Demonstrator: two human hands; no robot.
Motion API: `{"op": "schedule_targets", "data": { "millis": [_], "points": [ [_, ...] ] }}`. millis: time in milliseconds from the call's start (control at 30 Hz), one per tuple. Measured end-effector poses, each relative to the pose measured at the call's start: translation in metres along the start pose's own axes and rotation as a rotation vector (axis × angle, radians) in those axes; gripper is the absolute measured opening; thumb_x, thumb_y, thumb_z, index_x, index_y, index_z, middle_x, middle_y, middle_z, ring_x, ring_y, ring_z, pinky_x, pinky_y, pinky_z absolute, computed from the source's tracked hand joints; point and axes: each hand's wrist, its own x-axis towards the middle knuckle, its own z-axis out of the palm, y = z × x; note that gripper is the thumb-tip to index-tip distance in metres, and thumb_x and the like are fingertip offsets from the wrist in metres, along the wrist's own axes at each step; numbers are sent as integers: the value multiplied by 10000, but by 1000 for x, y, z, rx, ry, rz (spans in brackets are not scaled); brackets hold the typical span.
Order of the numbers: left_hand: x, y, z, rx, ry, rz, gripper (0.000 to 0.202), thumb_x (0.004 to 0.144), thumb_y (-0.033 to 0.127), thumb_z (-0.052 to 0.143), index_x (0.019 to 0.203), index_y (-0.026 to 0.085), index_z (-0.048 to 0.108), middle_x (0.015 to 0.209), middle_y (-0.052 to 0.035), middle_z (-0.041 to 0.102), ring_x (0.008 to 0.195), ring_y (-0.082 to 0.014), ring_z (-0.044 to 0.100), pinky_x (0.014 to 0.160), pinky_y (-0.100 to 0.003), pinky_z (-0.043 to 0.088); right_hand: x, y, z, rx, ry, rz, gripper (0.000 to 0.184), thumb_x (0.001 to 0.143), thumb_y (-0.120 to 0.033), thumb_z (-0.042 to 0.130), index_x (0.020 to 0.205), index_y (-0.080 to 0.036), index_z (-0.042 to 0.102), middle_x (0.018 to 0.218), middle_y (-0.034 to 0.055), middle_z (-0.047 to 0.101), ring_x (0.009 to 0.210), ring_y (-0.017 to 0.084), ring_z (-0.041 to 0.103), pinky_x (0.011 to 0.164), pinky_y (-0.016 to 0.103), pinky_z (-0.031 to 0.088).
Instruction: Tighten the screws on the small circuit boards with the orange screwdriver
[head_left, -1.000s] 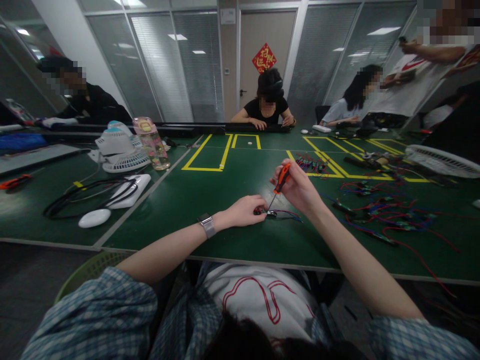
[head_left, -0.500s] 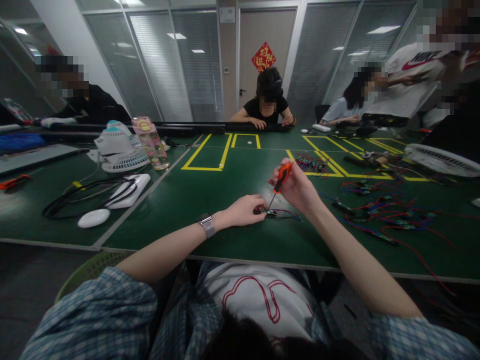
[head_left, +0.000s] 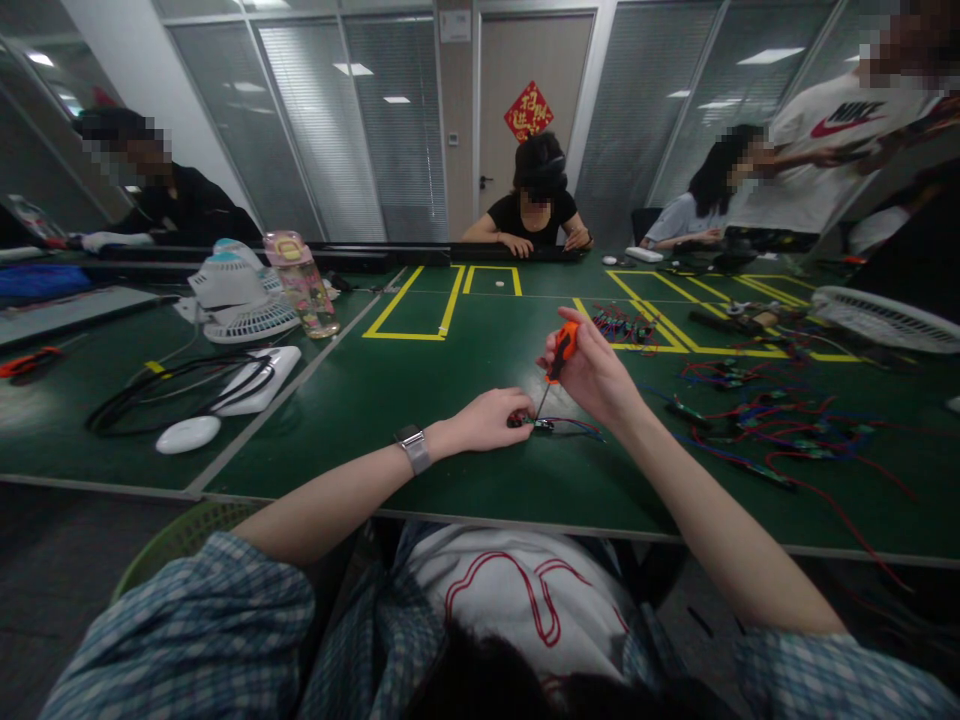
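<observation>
My right hand (head_left: pixel 596 377) is closed round an orange-handled screwdriver (head_left: pixel 561 352), its thin shaft slanting down to a small electronic part (head_left: pixel 541 424) with red and blue wires lying on the green table (head_left: pixel 450 380). My left hand (head_left: pixel 487 420), with a watch on its wrist, rests on the table with curled fingers pinching the left end of that part. The part itself is tiny and partly hidden by my fingers.
Piles of wired parts (head_left: pixel 765 425) lie to the right, more (head_left: pixel 622 325) beyond my hand. At left are a white fan (head_left: pixel 236 295), a pink bottle (head_left: pixel 304 285), a black cable (head_left: pixel 180 385) and a white mouse (head_left: pixel 187 435). Other people sit along the far edge; one stands at right.
My right hand has shifted slightly up and turned the screwdriver handle a little. My left hand has stayed in place. The standing person at right has moved their arms.
</observation>
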Motion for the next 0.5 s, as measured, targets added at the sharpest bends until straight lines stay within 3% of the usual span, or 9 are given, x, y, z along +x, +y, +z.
{"op": "schedule_targets", "data": {
  "millis": [500],
  "points": [
    [0,0,0,-10,-14,-18,99,863,239,598,909,163,643,853,-16,583,741,-130,541,684,-231,419,2,1,-5,-16,85,10,229,814,-373,664,1034,-317,638,851,-32,683,733,121,639,729,279,521]
  ]
}}
